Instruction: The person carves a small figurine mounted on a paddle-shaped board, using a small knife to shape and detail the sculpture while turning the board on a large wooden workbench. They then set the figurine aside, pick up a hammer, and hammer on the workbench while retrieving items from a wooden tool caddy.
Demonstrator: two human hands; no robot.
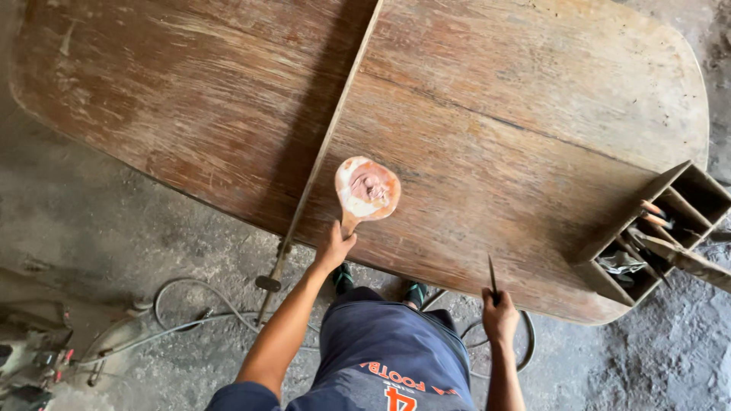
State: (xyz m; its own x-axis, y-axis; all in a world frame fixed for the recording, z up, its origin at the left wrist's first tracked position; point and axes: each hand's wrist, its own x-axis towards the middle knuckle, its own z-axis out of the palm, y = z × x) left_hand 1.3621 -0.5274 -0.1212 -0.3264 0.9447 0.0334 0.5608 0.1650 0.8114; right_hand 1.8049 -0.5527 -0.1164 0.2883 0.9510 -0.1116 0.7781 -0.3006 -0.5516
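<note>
My left hand (335, 247) grips the short handle of a round wooden paddle (366, 190). A lump of pinkish-white putty lies on the paddle's face. The paddle rests on the near edge of a large worn wooden tabletop (487, 152). My right hand (499, 316) is closed on a thin dark blade-like tool (492, 278) that points up toward the tabletop's front edge. Both arms reach forward over my blue shorts.
A long thin metal bar (327, 144) crosses the tabletop diagonally, down to a clamp (268, 283) near the floor. A divided wooden tool box (659, 236) with several tools stands at the right. Cables (183, 323) loop on the rough concrete floor, with equipment (34, 365) at the lower left.
</note>
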